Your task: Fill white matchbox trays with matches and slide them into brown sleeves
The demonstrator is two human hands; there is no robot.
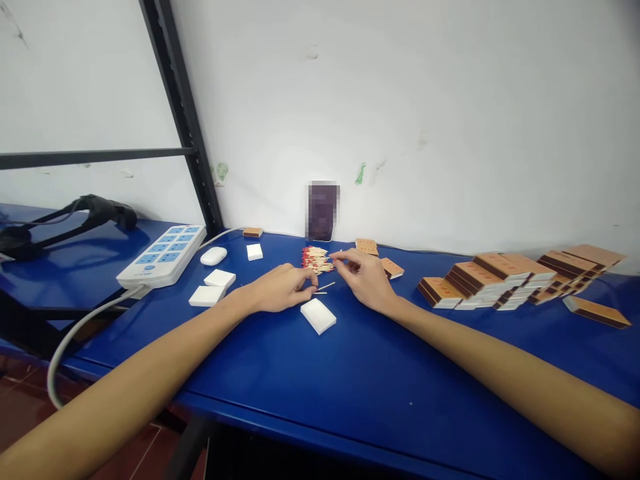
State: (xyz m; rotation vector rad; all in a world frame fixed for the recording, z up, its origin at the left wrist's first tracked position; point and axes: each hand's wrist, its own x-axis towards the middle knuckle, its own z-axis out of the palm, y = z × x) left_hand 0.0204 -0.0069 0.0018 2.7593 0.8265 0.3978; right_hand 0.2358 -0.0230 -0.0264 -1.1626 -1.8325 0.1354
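A pile of red-tipped matches [317,259] lies on the blue table [350,373] near the wall. My left hand [280,288] rests on the table just in front of the pile, fingers curled, pinching matchsticks at its fingertips. My right hand [364,277] reaches into the pile's right side, its fingers pinched on a match. A white inner matchbox tray [318,315] lies between the hands, nearer to me. A loose match [326,287] lies beside the left fingertips.
Stacks of brown matchboxes [520,277] fill the right side; two more [367,246] [393,268] sit by my right hand. White trays [207,295] [254,251], a white earbud case [213,255], a power strip [163,256] and a dark card [322,212] stand left and behind.
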